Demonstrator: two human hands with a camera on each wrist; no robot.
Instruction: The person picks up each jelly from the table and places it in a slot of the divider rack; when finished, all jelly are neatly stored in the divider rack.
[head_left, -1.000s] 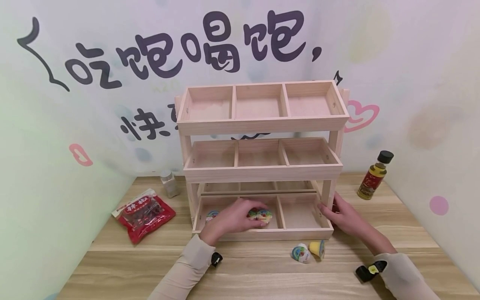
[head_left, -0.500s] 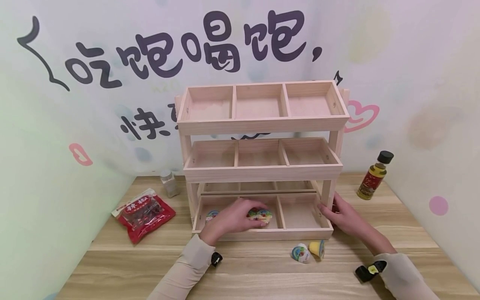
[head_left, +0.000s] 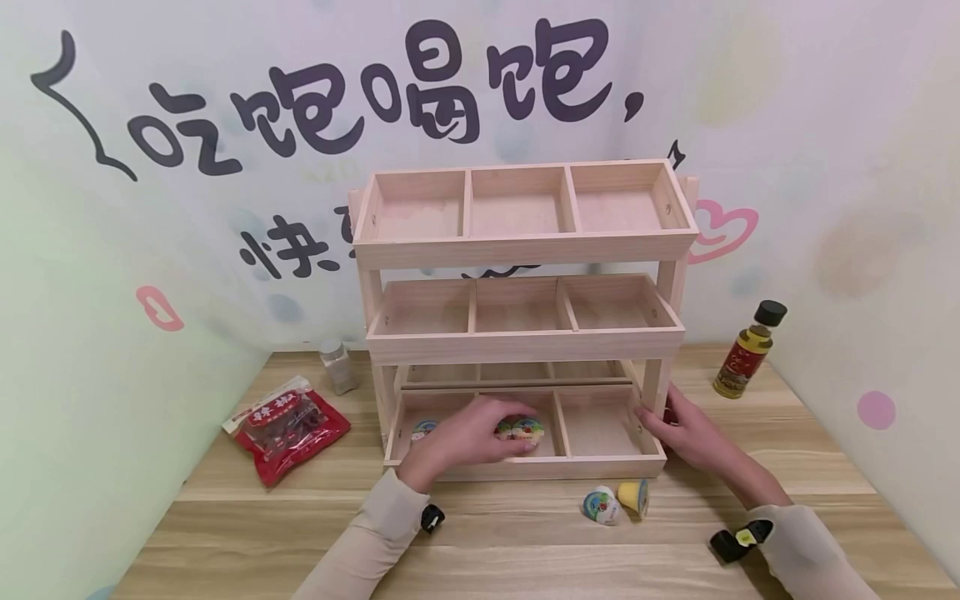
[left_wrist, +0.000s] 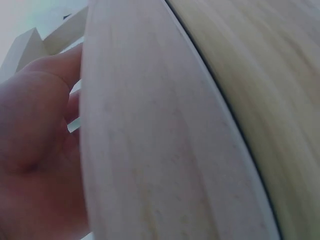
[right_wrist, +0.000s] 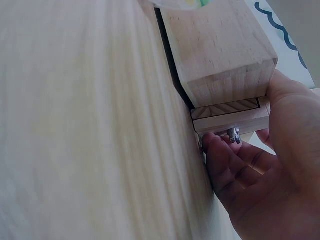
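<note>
Three-tier wooden rack [head_left: 525, 252]: upright, long axis running left to right; right hand [head_left: 701, 433] grips its right end. Jelly cup [head_left: 528, 431]: lid up, rack's bottom-middle compartment, pinched by left hand [head_left: 472, 433].

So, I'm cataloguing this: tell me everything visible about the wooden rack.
The wooden rack looks pale and unpainted: three front trays, each split into three, between side posts, with a metal bolt. It stands upright on the table. The right hand grips its right side; the left hand is in the bottom tray, around small cups.
</note>
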